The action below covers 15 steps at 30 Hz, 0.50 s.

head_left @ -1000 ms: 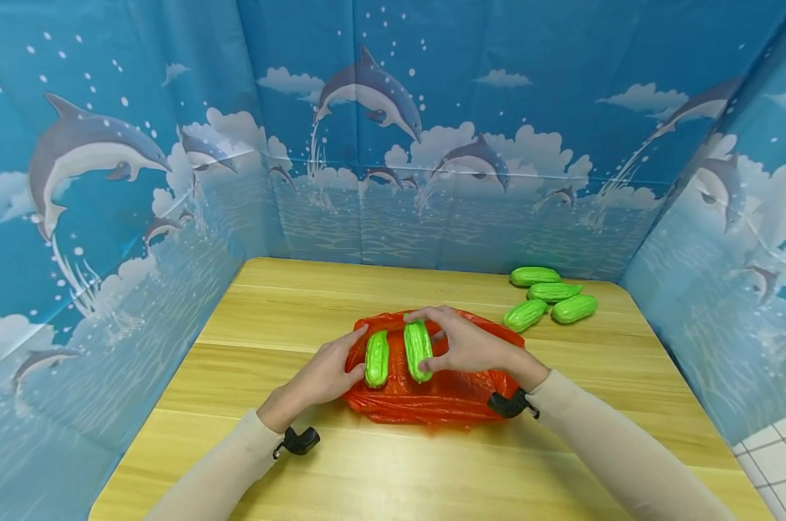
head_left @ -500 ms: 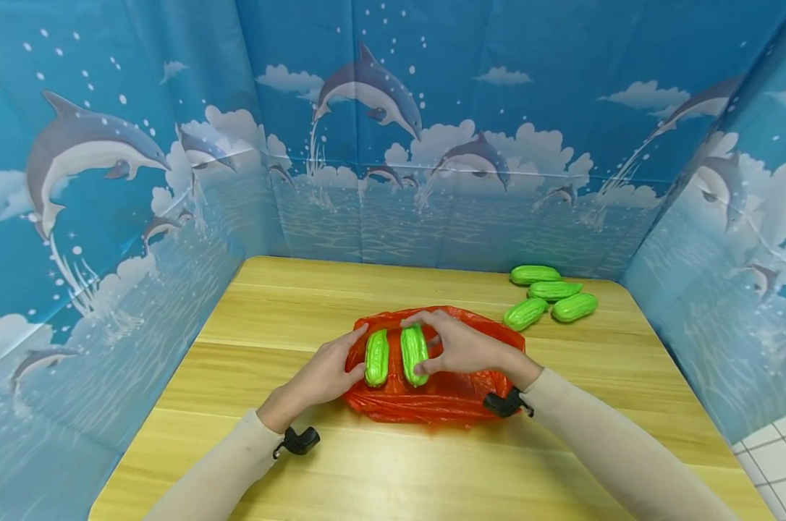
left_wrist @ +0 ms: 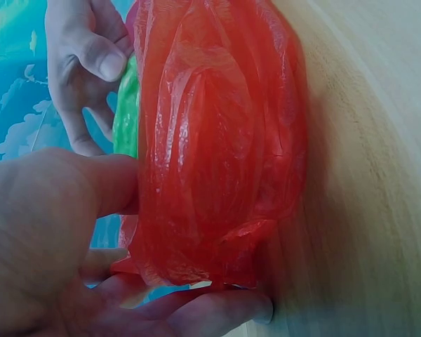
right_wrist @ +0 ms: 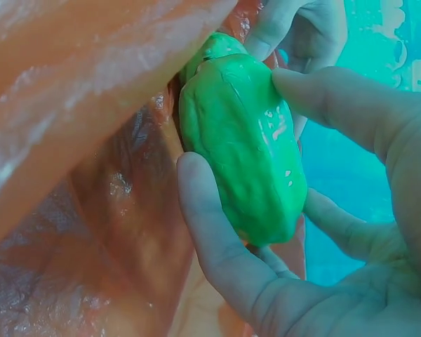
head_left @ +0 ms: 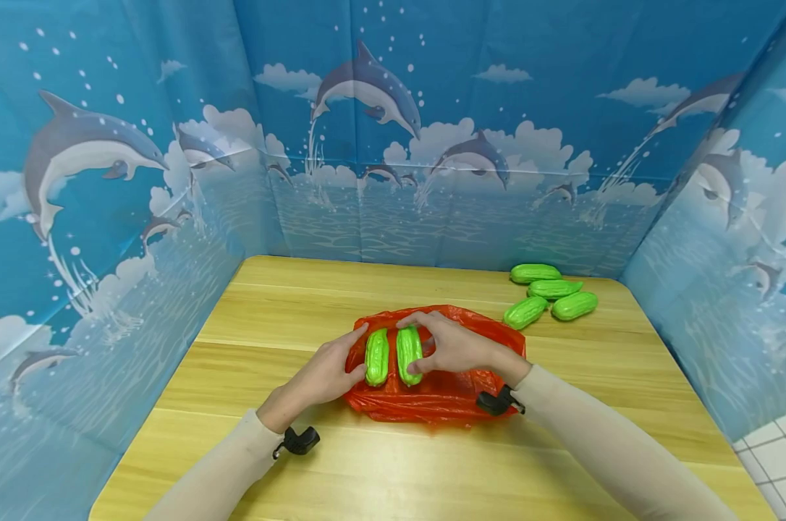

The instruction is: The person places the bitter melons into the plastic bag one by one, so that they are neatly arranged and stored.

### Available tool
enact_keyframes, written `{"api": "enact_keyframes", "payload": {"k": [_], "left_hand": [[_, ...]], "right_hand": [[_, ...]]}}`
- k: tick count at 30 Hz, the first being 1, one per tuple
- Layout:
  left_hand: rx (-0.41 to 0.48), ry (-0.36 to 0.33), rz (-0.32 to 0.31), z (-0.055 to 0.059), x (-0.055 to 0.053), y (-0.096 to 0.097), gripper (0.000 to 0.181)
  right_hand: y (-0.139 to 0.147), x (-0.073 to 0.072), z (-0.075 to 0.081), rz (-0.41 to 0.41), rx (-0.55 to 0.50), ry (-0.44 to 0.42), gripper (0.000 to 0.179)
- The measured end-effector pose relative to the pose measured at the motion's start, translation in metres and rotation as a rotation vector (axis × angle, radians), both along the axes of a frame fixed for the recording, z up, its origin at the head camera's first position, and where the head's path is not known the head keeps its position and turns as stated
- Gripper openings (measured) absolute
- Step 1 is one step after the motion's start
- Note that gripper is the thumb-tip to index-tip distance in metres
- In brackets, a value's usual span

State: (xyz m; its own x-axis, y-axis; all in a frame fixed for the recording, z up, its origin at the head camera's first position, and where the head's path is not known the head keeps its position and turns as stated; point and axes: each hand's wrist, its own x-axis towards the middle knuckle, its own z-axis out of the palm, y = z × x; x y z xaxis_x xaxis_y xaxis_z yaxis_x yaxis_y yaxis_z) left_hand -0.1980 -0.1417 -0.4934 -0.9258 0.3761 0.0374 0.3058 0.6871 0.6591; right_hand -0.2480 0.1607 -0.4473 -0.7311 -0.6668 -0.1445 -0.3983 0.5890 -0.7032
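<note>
A red plastic bag [head_left: 445,401] lies with its mouth upward on the wooden table. Inside its opening, toward the left, sits one bright green, ridged cucumber [head_left: 377,357]. My right hand [head_left: 454,346] holds another green cucumber [head_left: 409,354] beside it, thumb at the near end and fingers at the far end. The right wrist view shows this cucumber [right_wrist: 245,151] between the thumb and fingers. My left hand [head_left: 328,369] grips the bag's left end; its thumb [left_wrist: 116,184] lies at the rim and its fingers go round the outside. The bag's inside is partly hidden.
Several more green cucumbers [head_left: 554,289] lie in a loose group at the table's back right. The wooden table [head_left: 289,289] is enclosed at the back and sides by blue dolphin-print curtains [head_left: 393,224]. White tiles [head_left: 780,463] show at the lower right.
My right hand has moved slightly left with its cucumber, closer to the one at the left of the bag. My left hand has stayed in place.
</note>
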Motion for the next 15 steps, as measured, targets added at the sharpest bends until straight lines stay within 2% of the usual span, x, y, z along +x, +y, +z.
{"api": "enact_keyframes", "payload": {"k": [9, 15], "left_hand": [[-0.003, -0.005, -0.002, 0.0001, -0.0003, 0.0004, 0.081], [0.000, -0.005, -0.004, -0.0003, -0.0002, 0.0005, 0.082]], "right_hand": [[-0.0027, -0.0009, -0.0039, 0.020, -0.024, -0.087, 0.083], [-0.0022, 0.0004, -0.0043, 0.021, -0.023, -0.087, 0.083]]}}
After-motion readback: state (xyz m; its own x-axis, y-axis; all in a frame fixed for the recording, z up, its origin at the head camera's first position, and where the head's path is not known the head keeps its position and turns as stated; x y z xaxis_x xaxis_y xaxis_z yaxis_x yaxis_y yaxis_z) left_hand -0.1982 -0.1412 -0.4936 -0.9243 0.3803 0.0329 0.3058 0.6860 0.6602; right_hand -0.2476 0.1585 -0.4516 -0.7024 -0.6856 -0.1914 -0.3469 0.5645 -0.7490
